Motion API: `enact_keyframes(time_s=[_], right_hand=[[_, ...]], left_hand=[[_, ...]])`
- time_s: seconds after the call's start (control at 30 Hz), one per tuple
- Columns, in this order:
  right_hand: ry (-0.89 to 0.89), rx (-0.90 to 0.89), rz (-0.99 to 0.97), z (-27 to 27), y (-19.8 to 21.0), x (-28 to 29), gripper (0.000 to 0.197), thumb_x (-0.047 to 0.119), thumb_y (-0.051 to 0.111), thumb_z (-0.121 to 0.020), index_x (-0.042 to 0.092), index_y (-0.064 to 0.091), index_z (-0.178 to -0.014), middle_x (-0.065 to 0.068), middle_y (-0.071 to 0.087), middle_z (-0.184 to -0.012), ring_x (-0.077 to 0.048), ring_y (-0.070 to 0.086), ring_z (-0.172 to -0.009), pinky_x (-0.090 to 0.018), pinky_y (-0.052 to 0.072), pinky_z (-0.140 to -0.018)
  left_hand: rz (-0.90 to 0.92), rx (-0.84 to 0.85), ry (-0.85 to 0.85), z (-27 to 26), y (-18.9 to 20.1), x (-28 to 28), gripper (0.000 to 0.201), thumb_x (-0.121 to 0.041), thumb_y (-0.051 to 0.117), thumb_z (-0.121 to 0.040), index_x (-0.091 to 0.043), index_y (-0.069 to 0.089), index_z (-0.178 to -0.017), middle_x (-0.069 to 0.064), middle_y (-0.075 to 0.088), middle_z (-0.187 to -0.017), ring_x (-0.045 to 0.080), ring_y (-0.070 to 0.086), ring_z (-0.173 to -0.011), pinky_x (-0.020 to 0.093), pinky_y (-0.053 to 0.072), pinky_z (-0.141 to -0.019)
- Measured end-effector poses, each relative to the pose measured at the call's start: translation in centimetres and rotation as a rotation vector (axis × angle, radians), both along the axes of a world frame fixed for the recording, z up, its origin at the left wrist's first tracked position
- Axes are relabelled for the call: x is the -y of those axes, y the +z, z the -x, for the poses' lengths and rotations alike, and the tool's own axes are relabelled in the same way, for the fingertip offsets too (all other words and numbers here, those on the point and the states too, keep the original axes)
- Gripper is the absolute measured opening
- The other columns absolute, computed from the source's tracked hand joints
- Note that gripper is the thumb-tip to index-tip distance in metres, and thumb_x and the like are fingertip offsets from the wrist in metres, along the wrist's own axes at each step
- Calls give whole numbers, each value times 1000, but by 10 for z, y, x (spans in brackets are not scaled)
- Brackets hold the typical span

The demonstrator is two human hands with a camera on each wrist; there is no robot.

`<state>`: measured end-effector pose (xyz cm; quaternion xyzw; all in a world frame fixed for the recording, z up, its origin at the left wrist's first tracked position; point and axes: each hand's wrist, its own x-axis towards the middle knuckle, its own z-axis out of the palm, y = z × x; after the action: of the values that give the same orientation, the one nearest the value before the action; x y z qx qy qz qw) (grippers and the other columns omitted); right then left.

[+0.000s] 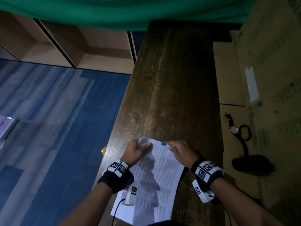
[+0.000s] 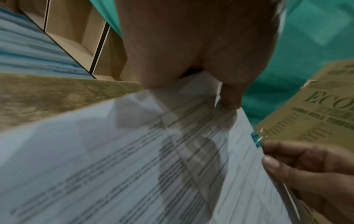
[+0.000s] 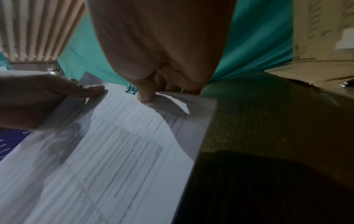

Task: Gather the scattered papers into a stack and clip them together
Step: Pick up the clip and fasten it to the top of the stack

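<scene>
A stack of printed white papers (image 1: 156, 173) lies lengthwise on the dark wooden table (image 1: 172, 88), its near end over the table's front edge. A small blue binder clip (image 1: 163, 143) sits on the far edge of the stack (image 2: 134, 166), also seen as the clip (image 2: 256, 138) and the clip (image 3: 130, 89). My left hand (image 1: 138, 148) pinches the far left corner of the papers (image 3: 107, 151), thumb on top. My right hand (image 1: 177, 148) pinches the far edge just right of the clip, thumb (image 3: 144, 94) pressed on the top sheet. The same hands show as left hand (image 2: 201, 60) and right hand (image 2: 306, 165).
Flattened cardboard (image 1: 260, 79) lies along the table's right side, with a wristwatch (image 1: 232, 126), a black cable loop (image 1: 245, 132) and a black object (image 1: 252, 164) on it. Blue flooring (image 1: 57, 128) and open wooden shelves (image 1: 65, 46) are to the left. A green cloth (image 1: 130, 12) hangs behind.
</scene>
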<state>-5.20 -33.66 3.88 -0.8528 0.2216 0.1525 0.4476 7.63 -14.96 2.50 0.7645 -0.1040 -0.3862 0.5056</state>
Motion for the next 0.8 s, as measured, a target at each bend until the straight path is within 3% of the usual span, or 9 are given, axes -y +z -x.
enact_keyframes(time_s=[0.1,0.2,0.33,0.4,0.5,0.63,0.73,0.8], right_hand=[[-69,34,-51,-4,8,-1,34,27,43,-99,33,47,-133,5,58,-117,-9,55,-107,-29,47,-86],[-113,71,-17,-3,13,-1,23,34,39,-100,39,48,-121,10,56,-104,-6,56,-95,-25,44,-74],[-153,133,-92,-6,8,-4,16,27,42,-98,29,58,-101,5,64,-96,-12,61,-90,-37,52,-81],[-206,105,-191,-11,9,-3,18,21,46,-98,18,64,-101,1,66,-96,-15,63,-93,-31,50,-84],[-291,30,-360,-16,16,2,20,17,51,-97,9,68,-103,2,67,-90,-11,64,-87,-11,46,-68],[-273,-55,-413,-15,21,9,21,22,59,-93,12,69,-109,5,68,-87,-3,63,-77,-10,43,-58],[-242,-74,-405,-13,26,10,23,27,60,-93,15,70,-108,2,71,-89,-5,67,-78,-14,45,-61],[-220,-81,-393,-11,28,9,24,33,60,-92,16,72,-103,0,74,-85,-6,69,-74,-18,48,-62]], left_hand=[[18,-18,76,-3,0,5,26,-25,67,-90,1,71,-89,9,76,-77,16,71,-67,27,53,-62],[12,-27,103,-2,1,5,26,-22,66,-91,2,72,-86,7,74,-73,13,70,-62,27,52,-61],[24,-40,112,3,1,6,25,-20,65,-92,3,71,-82,8,74,-72,15,69,-63,29,53,-61],[14,-25,107,6,2,6,24,-19,66,-91,-1,70,-76,5,72,-68,13,68,-61,29,52,-60],[20,-2,86,12,2,6,20,-18,67,-90,-4,70,-76,7,71,-71,17,67,-68,33,53,-66],[49,5,98,15,5,7,12,-15,67,-90,-16,73,-79,3,74,-73,13,71,-71,31,56,-69],[51,28,97,16,7,7,17,-12,66,-90,-19,72,-77,-7,72,-62,3,69,-64,22,55,-64],[42,43,94,15,8,7,14,-13,66,-90,-18,72,-78,-6,72,-65,5,69,-67,27,55,-67]])
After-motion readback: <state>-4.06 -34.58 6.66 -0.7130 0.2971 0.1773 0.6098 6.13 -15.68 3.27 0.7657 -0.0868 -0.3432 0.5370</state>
